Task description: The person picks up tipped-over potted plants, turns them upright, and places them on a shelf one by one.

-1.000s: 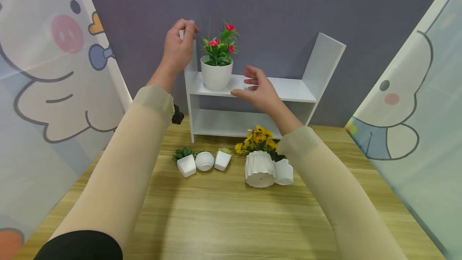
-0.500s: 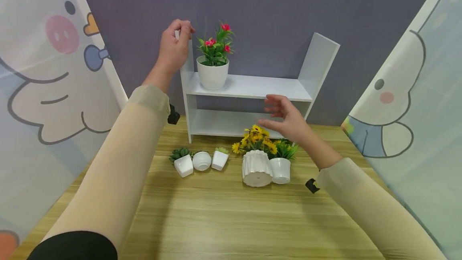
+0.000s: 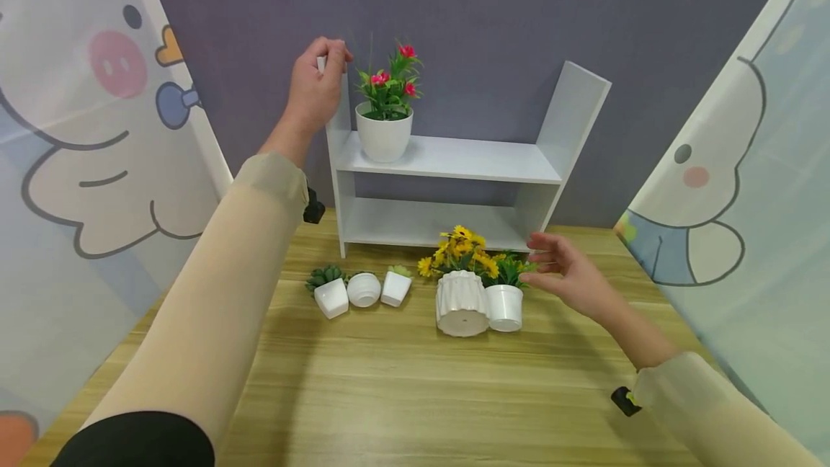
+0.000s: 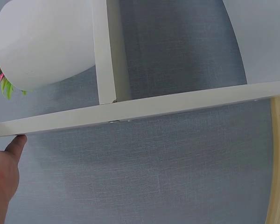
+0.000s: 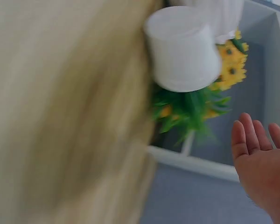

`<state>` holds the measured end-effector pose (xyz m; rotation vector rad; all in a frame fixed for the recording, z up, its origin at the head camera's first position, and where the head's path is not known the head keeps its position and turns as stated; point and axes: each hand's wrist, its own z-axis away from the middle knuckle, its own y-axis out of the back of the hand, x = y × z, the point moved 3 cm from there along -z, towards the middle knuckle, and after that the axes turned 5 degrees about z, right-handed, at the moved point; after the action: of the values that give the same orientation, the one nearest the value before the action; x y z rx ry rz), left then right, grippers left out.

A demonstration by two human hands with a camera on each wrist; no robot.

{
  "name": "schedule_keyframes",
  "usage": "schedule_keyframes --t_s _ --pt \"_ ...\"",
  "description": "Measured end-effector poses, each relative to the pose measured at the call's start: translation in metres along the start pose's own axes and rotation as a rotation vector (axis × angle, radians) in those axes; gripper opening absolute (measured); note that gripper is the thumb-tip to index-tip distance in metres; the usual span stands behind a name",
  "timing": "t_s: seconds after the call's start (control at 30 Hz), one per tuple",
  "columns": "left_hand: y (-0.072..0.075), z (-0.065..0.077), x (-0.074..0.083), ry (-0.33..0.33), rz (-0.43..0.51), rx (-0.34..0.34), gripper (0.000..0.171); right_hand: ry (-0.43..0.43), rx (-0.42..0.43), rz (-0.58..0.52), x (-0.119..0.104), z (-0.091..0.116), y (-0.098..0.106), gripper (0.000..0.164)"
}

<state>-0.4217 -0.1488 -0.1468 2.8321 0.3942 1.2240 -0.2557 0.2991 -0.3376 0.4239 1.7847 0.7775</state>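
Note:
My left hand [image 3: 315,86] grips the top of the left side panel of a white two-tier shelf [image 3: 483,158]. In the left wrist view, its thumb [image 4: 17,145] lies against the panel's edge. A white pot with pink-red flowers [image 3: 385,137] stands upright on the upper board, just right of that hand. My right hand [image 3: 573,279] is in the air with fingers extended and holds nothing. It is just right of a small white pot [image 3: 504,308] with green leaves and yellow blooms [image 5: 191,112]. Beside that pot, a ribbed white pot [image 3: 462,305] with yellow flowers lies tipped on its side.
On the wooden table [image 3: 389,395], left of the flower pots, lie a succulent in a square pot [image 3: 332,299], a round white pot [image 3: 364,290] and a small tapered pot [image 3: 395,288]. A grey wall [image 3: 467,13] stands behind the shelf, with cartoon-printed panels [image 3: 117,200] at the sides.
My right hand has moved from beside the red-flowered pot on the shelf, down and right to the pots on the table. The left hand keeps its grip on the side panel.

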Motion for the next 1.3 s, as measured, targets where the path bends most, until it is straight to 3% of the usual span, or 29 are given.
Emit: schedule_keyframes --t_s 0.27,0.6,0.97,1.3 --pt "-0.001 0.001 0.0 0.005 -0.007 -0.003 0.03 -0.083 -0.081 -0.036 0.039 0.024 -0.02 0.073" --pt "0.001 0.003 0.001 0.017 -0.026 -0.004 0.033 -0.125 -0.173 -0.049 0.05 0.031 -0.04 0.063" --pt "0.0 0.003 0.002 0.006 -0.025 -0.003 0.028 -0.156 -0.154 -0.035 0.052 0.034 -0.043 0.062" --pt "0.0 0.004 0.002 0.001 -0.026 0.001 0.03 -0.393 -0.058 -0.076 0.035 0.044 -0.064 0.089"
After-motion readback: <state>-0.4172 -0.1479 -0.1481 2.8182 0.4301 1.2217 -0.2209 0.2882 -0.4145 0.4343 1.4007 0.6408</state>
